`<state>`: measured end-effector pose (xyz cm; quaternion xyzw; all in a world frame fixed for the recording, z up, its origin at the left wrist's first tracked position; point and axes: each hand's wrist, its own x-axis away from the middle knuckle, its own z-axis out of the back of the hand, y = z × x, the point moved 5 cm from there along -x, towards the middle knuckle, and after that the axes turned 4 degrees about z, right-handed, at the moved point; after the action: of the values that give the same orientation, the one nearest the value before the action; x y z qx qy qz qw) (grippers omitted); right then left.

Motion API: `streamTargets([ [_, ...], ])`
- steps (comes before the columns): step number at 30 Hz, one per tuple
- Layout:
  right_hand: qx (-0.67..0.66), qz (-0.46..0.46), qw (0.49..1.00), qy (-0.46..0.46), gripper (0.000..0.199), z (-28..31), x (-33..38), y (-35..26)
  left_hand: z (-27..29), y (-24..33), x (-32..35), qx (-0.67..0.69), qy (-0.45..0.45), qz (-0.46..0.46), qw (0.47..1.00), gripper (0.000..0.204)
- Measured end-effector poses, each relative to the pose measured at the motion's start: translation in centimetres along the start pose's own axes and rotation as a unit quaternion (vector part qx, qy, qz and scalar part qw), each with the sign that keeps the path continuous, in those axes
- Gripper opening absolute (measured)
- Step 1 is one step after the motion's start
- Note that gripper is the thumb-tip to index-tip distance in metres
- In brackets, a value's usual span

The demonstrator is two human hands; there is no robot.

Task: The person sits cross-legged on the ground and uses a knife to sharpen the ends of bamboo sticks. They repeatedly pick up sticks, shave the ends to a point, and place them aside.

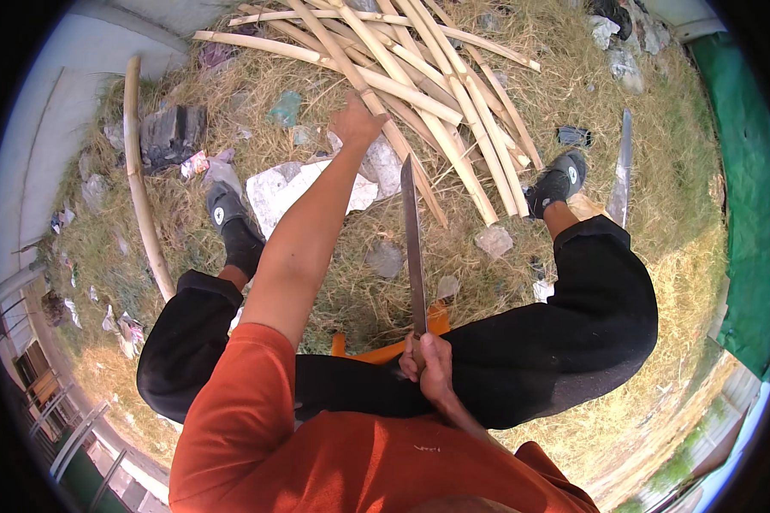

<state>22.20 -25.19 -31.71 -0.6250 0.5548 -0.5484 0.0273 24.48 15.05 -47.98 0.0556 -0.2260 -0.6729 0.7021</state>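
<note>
My left arm reaches forward, and my left hand (pixel 357 124) is closed on a long split bamboo strip (pixel 399 144) at the edge of a loose pile; its fingers are partly hidden. Close to my lap, my right hand (pixel 432 363) grips a machete by its handle. The machete blade (pixel 415 248) is long, dark and narrow, pointing forward with its tip beside the lower part of the strip. Several pale bamboo strips (pixel 479 128) lie crossed over one another ahead of me. Below the left forearm is a broken white slab (pixel 269 192).
A saw-like long metal blade (pixel 622 167) lies on the dry grass beyond my right foot. A whole pole (pixel 137 171) lies at left, near a dark block (pixel 173 135). Orange legs of a seat (pixel 381 351) show beneath me. Green sheeting (pixel 736 171) borders the right side; litter and stones are scattered around.
</note>
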Motion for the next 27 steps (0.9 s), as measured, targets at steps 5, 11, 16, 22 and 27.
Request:
streamTargets([
  [5, 0.025, 0.018, 0.999, -0.015, 0.049, -0.2, 0.3, -0.3, -0.5, -1.0, -1.0, 0.377, -0.092, 0.052, 0.920, 0.077],
  [11, 0.027, 0.124, 0.989, 0.072, 0.023, -1.2, 0.4, -4.2, 9.5, -1.4, 3.3, 0.507, -0.251, 0.064, 0.822, 0.069],
  [16, 0.211, 0.167, 0.949, 0.161, 0.023, -3.9, -5.1, -9.2, 15.8, -6.2, 8.0, 0.476, -0.229, 0.072, 0.846, 0.054],
  [22, 0.358, 0.085, 0.930, 0.004, 0.032, -7.1, -6.1, -4.4, 17.1, -10.1, 12.1, 0.497, -0.214, 0.085, 0.837, 0.054],
  [27, 0.248, 0.113, 0.962, -0.026, 0.031, -7.4, -6.0, -2.1, 17.7, -11.8, 18.5, 0.394, -0.284, 0.174, 0.857, 0.053],
])
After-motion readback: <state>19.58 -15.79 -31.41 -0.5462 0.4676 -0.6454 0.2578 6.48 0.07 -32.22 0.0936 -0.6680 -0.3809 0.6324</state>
